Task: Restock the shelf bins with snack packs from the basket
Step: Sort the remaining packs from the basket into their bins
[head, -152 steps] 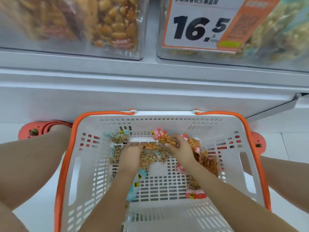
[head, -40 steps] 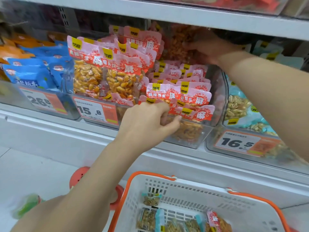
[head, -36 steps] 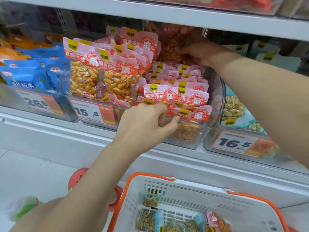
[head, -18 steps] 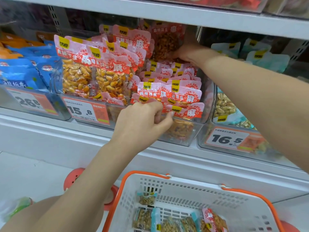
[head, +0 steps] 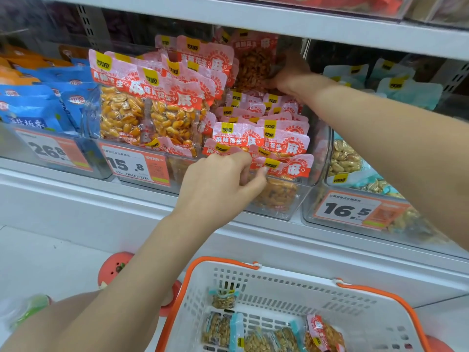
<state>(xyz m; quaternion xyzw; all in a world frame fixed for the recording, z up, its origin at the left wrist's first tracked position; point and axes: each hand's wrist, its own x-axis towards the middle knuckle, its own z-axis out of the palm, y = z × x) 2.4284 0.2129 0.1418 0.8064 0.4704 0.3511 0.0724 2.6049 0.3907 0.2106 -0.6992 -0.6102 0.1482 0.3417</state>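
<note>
Still, both hands (head: 220,181) (barely shifted) tucking packs (head: 256,141).

Bright, even shop light, source out of frame. Soft shadow under upper shelf (head: 253,20) darkens back of clear bins (head: 276,209). Pale glare streaks on bin fronts and glossy pink snack packs (head: 238,138). Wide-angle bend: shelf edges tilt and curve toward frame edges. Centre fairly sharp, price tags (head: 134,165) readable. Lower left corner smeared, green object (head: 30,309) blurred. Right forearm (head: 406,146) soft. Top right corner hazy. Slight compression mush overall.
</note>
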